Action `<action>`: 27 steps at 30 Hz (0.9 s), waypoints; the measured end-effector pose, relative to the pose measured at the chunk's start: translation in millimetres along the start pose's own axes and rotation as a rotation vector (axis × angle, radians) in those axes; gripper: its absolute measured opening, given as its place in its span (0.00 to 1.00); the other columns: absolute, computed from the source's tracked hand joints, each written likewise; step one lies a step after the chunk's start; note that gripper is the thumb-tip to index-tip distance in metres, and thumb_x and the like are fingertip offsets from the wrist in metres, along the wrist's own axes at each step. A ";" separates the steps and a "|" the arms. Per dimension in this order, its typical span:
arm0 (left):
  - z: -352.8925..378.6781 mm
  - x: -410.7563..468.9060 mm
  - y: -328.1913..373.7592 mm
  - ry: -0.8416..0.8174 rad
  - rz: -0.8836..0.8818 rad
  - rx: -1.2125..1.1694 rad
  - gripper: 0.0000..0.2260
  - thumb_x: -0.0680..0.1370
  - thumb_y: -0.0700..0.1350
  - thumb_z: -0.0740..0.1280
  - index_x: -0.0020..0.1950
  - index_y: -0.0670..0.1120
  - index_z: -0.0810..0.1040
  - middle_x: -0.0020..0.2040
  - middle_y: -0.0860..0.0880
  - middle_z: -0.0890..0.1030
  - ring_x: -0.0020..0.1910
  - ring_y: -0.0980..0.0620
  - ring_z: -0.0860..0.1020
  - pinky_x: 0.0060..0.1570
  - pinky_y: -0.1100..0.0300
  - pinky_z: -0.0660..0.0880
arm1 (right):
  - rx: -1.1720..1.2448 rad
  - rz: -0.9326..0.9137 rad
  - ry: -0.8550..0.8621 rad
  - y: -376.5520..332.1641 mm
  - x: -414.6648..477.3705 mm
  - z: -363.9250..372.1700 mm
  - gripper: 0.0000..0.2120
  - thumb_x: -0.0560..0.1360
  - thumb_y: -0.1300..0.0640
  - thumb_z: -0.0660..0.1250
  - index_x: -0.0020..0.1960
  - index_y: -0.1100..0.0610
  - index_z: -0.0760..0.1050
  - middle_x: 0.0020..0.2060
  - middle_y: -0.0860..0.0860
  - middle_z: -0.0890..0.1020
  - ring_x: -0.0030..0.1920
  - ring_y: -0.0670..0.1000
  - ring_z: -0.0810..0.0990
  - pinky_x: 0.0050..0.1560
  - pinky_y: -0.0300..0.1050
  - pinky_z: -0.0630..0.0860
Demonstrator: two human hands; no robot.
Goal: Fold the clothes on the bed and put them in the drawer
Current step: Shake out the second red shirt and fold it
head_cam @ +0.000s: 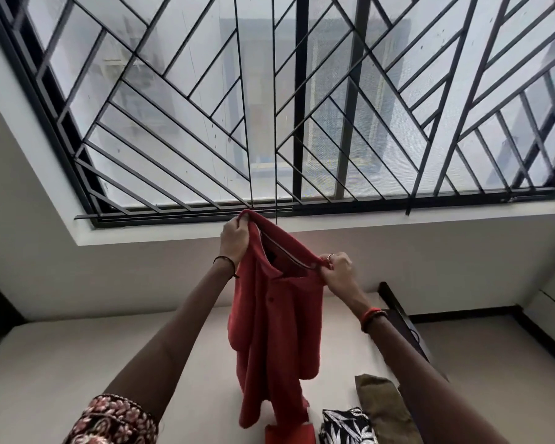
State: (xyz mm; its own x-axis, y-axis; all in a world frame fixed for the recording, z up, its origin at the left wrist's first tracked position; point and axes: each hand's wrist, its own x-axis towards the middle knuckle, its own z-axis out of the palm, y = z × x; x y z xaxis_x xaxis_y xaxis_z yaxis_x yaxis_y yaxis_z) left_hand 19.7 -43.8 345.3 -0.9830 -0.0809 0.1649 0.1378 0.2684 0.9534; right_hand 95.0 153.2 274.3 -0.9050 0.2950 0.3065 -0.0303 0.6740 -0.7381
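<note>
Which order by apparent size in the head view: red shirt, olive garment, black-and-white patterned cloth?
1. red shirt: clearly largest, though held up nearer the camera.
2. olive garment.
3. black-and-white patterned cloth: cut off by the frame edge, so 2 versus 3 is unsure.

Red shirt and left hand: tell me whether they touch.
Touching. The head view shows the left hand gripping the red shirt at one shoulder, the fabric bunched in its grasp.

Home bedroom. Bed [61, 363] has a plain pale sheet. Loose laundry lies near the bed's right edge: an olive garment [382, 402] and, just beside it, a black-and-white print garment [343, 424]. Beyond the bed is a cream wall [430, 251], and above it a wide window [334, 129] with a black diagonal-bar grille [186, 123].
</note>
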 end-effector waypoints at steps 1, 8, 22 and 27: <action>-0.8 -0.3 3.6 -0.008 0.020 0.029 0.15 0.81 0.46 0.58 0.50 0.36 0.79 0.49 0.35 0.81 0.49 0.39 0.78 0.42 0.57 0.68 | -0.003 0.011 -0.021 3.0 2.7 -1.8 0.08 0.75 0.64 0.65 0.46 0.67 0.82 0.33 0.53 0.77 0.43 0.50 0.72 0.41 0.39 0.62; -1.9 0.7 25.9 -0.100 0.111 0.161 0.15 0.81 0.45 0.59 0.43 0.35 0.78 0.37 0.43 0.76 0.39 0.48 0.73 0.40 0.56 0.67 | 0.350 0.036 -0.391 -27.5 16.0 -18.9 0.27 0.74 0.56 0.70 0.70 0.61 0.66 0.60 0.54 0.76 0.60 0.50 0.76 0.62 0.44 0.74; -11.7 -13.8 49.1 -0.472 0.157 0.090 0.06 0.81 0.42 0.60 0.50 0.44 0.76 0.41 0.46 0.78 0.39 0.51 0.78 0.37 0.64 0.77 | 0.337 -0.210 -0.510 -89.4 47.2 -24.6 0.10 0.72 0.65 0.72 0.51 0.69 0.80 0.43 0.58 0.83 0.44 0.49 0.79 0.47 0.42 0.75; -31.2 -7.8 31.6 -0.460 0.104 -0.221 0.09 0.80 0.44 0.61 0.58 0.41 0.71 0.48 0.45 0.80 0.46 0.50 0.81 0.44 0.59 0.79 | 0.521 -0.122 -0.424 -80.5 48.3 -32.8 0.06 0.71 0.69 0.70 0.48 0.65 0.80 0.35 0.49 0.82 0.36 0.44 0.80 0.41 0.35 0.77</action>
State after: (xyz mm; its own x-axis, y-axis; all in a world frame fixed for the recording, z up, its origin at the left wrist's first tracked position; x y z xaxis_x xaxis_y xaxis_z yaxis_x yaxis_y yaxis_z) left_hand 35.4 -64.6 382.0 -0.9076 0.3792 0.1804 0.2108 0.0398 0.9767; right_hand 67.6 135.4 368.3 -0.9670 -0.1251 0.2219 -0.2466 0.2405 -0.9388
